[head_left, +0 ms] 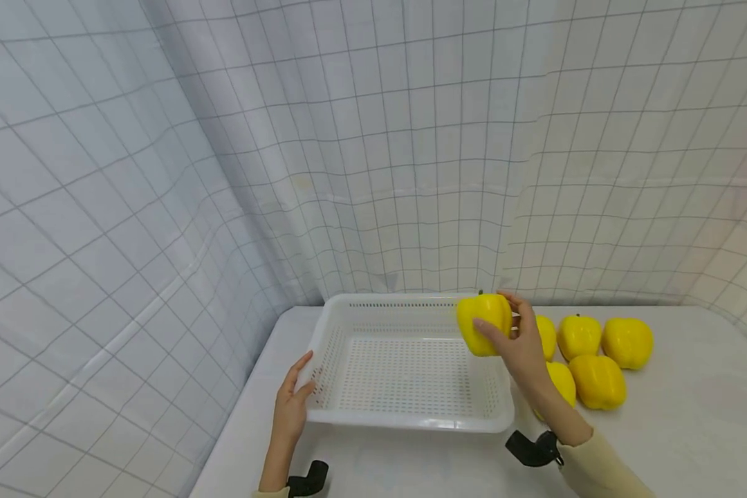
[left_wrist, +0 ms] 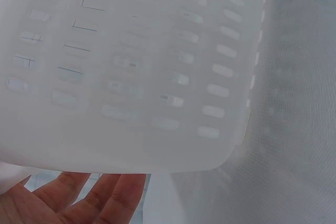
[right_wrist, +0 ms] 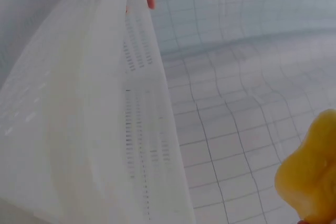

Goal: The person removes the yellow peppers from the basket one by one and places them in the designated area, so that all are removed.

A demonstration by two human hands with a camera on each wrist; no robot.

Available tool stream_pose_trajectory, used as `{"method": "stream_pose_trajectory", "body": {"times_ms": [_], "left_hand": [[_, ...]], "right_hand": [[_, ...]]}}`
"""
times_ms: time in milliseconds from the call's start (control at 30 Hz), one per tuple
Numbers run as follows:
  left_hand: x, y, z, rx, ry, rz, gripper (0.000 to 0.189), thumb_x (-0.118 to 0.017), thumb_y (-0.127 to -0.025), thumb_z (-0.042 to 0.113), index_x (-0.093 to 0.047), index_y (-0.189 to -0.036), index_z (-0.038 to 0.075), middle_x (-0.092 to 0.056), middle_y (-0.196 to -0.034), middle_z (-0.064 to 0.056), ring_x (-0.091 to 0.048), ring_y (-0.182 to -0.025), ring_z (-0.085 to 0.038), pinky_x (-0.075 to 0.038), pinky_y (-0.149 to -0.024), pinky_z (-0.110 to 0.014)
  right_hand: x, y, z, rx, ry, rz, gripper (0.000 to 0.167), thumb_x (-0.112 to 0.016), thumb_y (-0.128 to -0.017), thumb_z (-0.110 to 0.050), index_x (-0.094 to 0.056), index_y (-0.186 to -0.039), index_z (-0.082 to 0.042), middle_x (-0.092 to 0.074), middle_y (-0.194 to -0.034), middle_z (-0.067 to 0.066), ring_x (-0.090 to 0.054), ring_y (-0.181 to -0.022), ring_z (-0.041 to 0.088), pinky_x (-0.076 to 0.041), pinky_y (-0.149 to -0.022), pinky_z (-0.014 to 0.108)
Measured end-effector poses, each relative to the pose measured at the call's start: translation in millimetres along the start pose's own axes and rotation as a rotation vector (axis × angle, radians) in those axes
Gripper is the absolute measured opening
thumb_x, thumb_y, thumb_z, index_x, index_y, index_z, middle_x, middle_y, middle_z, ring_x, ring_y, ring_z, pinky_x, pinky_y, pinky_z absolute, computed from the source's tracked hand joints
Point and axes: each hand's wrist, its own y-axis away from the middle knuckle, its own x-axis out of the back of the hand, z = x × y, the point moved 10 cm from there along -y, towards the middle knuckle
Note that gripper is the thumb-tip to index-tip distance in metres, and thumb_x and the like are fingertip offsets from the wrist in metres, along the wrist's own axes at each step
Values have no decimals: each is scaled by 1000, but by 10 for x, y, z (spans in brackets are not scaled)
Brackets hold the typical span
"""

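In the head view my right hand [head_left: 519,339] grips a yellow bell pepper [head_left: 482,321] between thumb and fingers, above the right side of a white plastic basket [head_left: 411,422]. The pepper's short green stem points up. At the right edge of the right wrist view, part of the yellow pepper [right_wrist: 310,177] shows. My left hand [head_left: 291,408] holds the basket by its left rim, the thumb over the edge. From the left wrist view, fingers [left_wrist: 123,198] of that hand appear beside the rim of the slotted basket wall [left_wrist: 121,140].
Several more yellow bell peppers [head_left: 597,382] sit close together on the white table [head_left: 691,415], right of the basket. My right forearm partly covers the nearest ones. White grid-patterned cloth [head_left: 411,173] hangs behind the table and along the left side.
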Motion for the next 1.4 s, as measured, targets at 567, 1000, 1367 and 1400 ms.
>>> {"method": "stream_pose_trajectory", "body": {"times_ms": [567,1000,1367,1400], "left_hand": [[0,-23,-22,31,17,-12,52,-43,-93,-3,-41,-143,8,-33,-148,-16,-34,-131,-30,-29,-102,-46],[-1,-19,-48,48,7,-8,52,-44,-93,-3,-42,-143,9,-34,-148,-15,-34,-130,-28,-31,-99,-39],[-12,3,-30,53,13,-14,52,-44,-94,-2,-39,-145,8,-32,-149,-16,-34,-131,-30,-35,-95,-28],[-13,1,-35,57,15,-14,51,-44,-94,-2,-39,-145,8,-31,-149,-16,-34,-131,-29,-34,-95,-27]], "right_hand": [[1116,267,301,-57,63,360,57,-63,-90,-15,-39,-142,-12,-39,-117,-11,-37,-91,11,-39,-68,11],[1857,390,678,-161,-41,557,56,-67,-87,-8,-41,-136,-14,-43,-113,-8,-41,-89,6,-39,-67,5],[2227,552,1024,-316,81,644,62,-70,-85,-20,-43,-141,-17,-41,-114,-15,-38,-85,2,-36,-61,6],[2251,557,1064,-324,106,643,63,-70,-86,-21,-43,-142,-17,-40,-113,-16,-37,-84,2,-36,-60,6]]}}
